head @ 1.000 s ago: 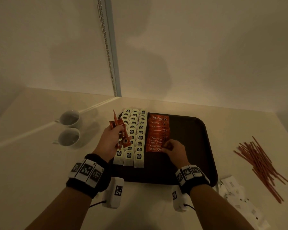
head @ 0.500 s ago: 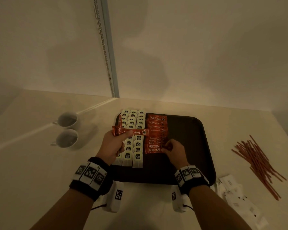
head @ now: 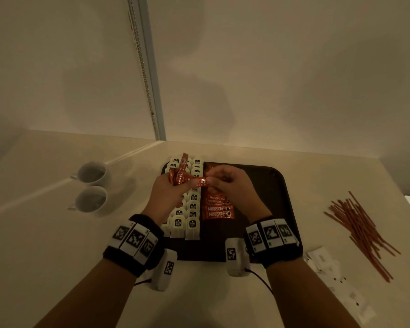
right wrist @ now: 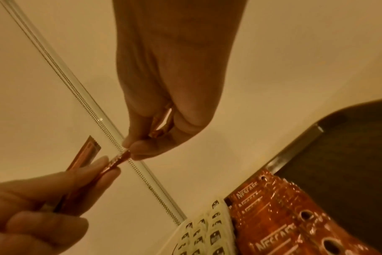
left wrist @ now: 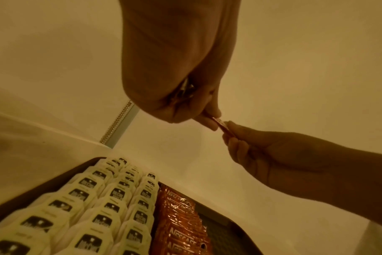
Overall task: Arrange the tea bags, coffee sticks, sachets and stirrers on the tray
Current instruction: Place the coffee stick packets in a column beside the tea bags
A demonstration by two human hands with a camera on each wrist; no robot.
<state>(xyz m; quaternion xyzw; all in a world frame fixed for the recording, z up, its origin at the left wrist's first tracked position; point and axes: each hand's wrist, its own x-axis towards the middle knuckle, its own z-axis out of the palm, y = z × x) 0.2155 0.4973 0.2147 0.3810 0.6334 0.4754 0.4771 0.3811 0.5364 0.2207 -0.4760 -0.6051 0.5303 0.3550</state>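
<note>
Above the dark tray (head: 283, 185), my left hand (head: 187, 183) grips a small bunch of orange coffee sticks (head: 179, 172). One coffee stick (head: 199, 182) points sideways from that bunch. My right hand (head: 211, 179) pinches its right end. The left wrist view shows both hands' fingertips meeting on this stick (left wrist: 221, 125); in the right wrist view it is the stick (right wrist: 118, 159). On the tray's left side lie rows of white tea bags (head: 192, 209) and, beside them, a column of coffee sticks (head: 219, 210). Orange stirrers (head: 360, 233) and white sachets (head: 329, 266) lie on the table to the right.
Two white cups (head: 92, 172) (head: 91, 200) stand on the table left of the tray. A wall rises close behind the table, with a vertical rail and bead chain (head: 147, 79). The tray's right half (head: 265, 209) is bare dark surface.
My right hand has lifted off the column of coffee sticks on the tray and come up to my left hand, where it now pinches the end of the sideways stick.
</note>
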